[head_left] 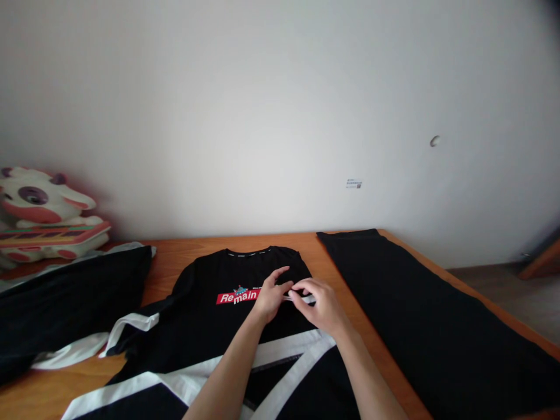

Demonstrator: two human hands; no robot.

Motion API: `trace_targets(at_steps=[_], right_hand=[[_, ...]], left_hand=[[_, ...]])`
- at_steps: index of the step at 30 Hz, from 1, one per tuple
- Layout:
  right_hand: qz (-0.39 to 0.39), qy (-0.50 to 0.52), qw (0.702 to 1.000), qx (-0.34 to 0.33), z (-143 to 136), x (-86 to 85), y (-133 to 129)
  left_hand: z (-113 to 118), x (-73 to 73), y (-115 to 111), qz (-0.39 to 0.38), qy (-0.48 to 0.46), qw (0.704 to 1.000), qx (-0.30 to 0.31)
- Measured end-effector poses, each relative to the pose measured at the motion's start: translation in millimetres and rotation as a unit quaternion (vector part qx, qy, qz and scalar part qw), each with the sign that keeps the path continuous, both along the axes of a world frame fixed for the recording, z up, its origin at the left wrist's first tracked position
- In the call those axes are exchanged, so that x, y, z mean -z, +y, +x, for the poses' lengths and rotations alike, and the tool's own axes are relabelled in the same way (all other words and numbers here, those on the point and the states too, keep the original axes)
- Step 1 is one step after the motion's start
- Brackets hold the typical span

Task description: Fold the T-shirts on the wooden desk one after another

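Note:
A black long-sleeved shirt (205, 332) lies spread on the wooden table, with a red "Remain" print on its chest and white trim toward the near end. Over the chest, just right of the print, my left hand (272, 298) pinches a white sleeve cuff (308, 299) with the thumb, its index finger stretched out. My right hand (321, 302) grips the same cuff between thumb and fingers, close against the left. Much of the cuff is hidden by the fingers. At the left, the shirt's other sleeve ends in a white cuff (131, 325) lying on the table.
Folded black trousers or similar dark cloth (420, 303) run along the right of the wooden table (170, 256). Another black and white garment (79, 297) lies at the left. Behind it stands a cow-shaped toy keyboard (52, 219). A pale wall (262, 128) borders the far edge.

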State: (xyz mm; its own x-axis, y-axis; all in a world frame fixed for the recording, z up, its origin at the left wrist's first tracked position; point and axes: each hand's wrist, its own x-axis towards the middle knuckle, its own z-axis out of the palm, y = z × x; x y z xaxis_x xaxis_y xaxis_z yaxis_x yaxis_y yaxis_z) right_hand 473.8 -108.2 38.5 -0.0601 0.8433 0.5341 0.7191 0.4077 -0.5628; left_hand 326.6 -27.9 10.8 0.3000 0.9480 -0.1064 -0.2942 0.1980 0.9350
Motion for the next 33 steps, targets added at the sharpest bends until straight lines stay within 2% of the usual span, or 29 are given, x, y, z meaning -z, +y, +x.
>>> trace_targets(at_steps=[2, 4, 6, 7, 10, 13, 18, 21, 25, 27, 29, 33], right_hand=[[-0.011, 0.072, 0.995, 0.075, 15, 2.3, 1], [-0.026, 0.173, 0.975, 0.137, 29, 10.2, 3], [-0.056, 0.243, 0.955, 0.160, 38, 19.6, 7], [-0.077, 0.247, 0.953, 0.156, 41, 23.5, 8], [-0.134, 0.154, 0.971, 0.122, 40, 27.9, 7], [-0.142, 0.060, 0.983, 0.102, 36, 23.9, -1], [-0.140, 0.037, 0.989, 0.018, 34, 16.1, -16], [-0.134, 0.047, 0.989, 0.044, 32, 11.1, -19], [-0.091, -0.025, 0.992, 0.089, 25, -3.3, -34], [-0.098, -0.059, 0.989, 0.089, 23, -11.1, -49], [-0.135, -0.087, 0.984, 0.081, 24, -15.7, -66], [-0.192, -0.118, 0.972, 0.067, 28, -15.4, -85]], left_hand=[[1, 4.0, 0, -0.007, 0.011, 1.000, 0.020], [1, 6.2, 2, -0.027, 0.014, 0.999, 0.036], [-1, 6.6, 6, -0.034, 0.030, 0.998, 0.041], [-3, 6.3, 8, -0.034, 0.043, 0.998, 0.042], [-11, 5.5, 12, -0.016, 0.103, 0.994, 0.040], [-18, 5.7, 16, 0.015, 0.179, 0.983, 0.029], [-28, 2.3, 19, 0.101, 0.297, 0.949, 0.019], [-31, -6.5, 18, 0.192, 0.348, 0.917, 0.021], [-30, -23.5, 11, 0.292, 0.381, 0.877, 0.038], [-30, -32.3, 6, 0.340, 0.399, 0.849, 0.067], [-29, -40.6, 0, 0.370, 0.422, 0.816, 0.137], [-28, -56.6, -11, 0.338, 0.463, 0.764, 0.296]])
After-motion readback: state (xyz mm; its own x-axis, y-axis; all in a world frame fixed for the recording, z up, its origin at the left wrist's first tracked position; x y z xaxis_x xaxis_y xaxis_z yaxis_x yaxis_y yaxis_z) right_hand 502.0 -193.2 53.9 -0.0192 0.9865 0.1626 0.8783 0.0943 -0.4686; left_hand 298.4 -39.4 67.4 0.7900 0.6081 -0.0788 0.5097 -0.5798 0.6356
